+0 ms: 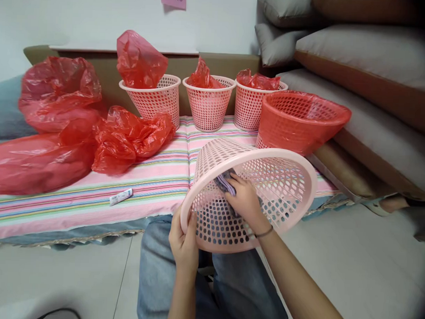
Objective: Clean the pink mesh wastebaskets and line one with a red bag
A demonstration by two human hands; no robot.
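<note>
A pink perforated plastic wastebasket (254, 154) lies tilted over my knees, its wide mouth facing me. My left hand (184, 242) grips the rim at the lower left, thumb on the inner side. Reaching into the basket, my right hand (244, 200) is closed on a dark grey and purple striped cloth (225, 182), pressed near the inner wall. Part of the cloth is hidden behind my fingers. Just behind stands another wastebasket (300, 120), tilted and wrapped in a red plastic bag over its rim.
Several pink wastebaskets (209, 108) with red bags stuffed inside stand along the back of the striped seat cover (163, 185). Loose red plastic bags (129, 138) heap at the left, near a small white tube (121, 197). Grey and brown cushions (369, 58) pile up at the right.
</note>
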